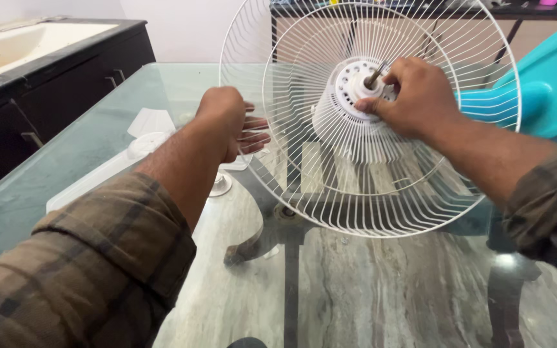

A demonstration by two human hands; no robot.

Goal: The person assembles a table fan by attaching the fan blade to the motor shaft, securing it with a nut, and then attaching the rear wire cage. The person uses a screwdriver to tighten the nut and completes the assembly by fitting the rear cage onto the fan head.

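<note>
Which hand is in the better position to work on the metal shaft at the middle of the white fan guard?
Probably the right hand: its fingers already rest on the white hub, beside the metal shaft. The left hand is at the outer edge of the fan guard, far from the middle.

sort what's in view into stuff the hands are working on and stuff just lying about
In hand:
- fan guard, left hand at its rim
- motor hub, right hand on it
- shaft

Lying about:
- white fan blade on the glass table
- small round cap
- teal fan part
- sink
</note>
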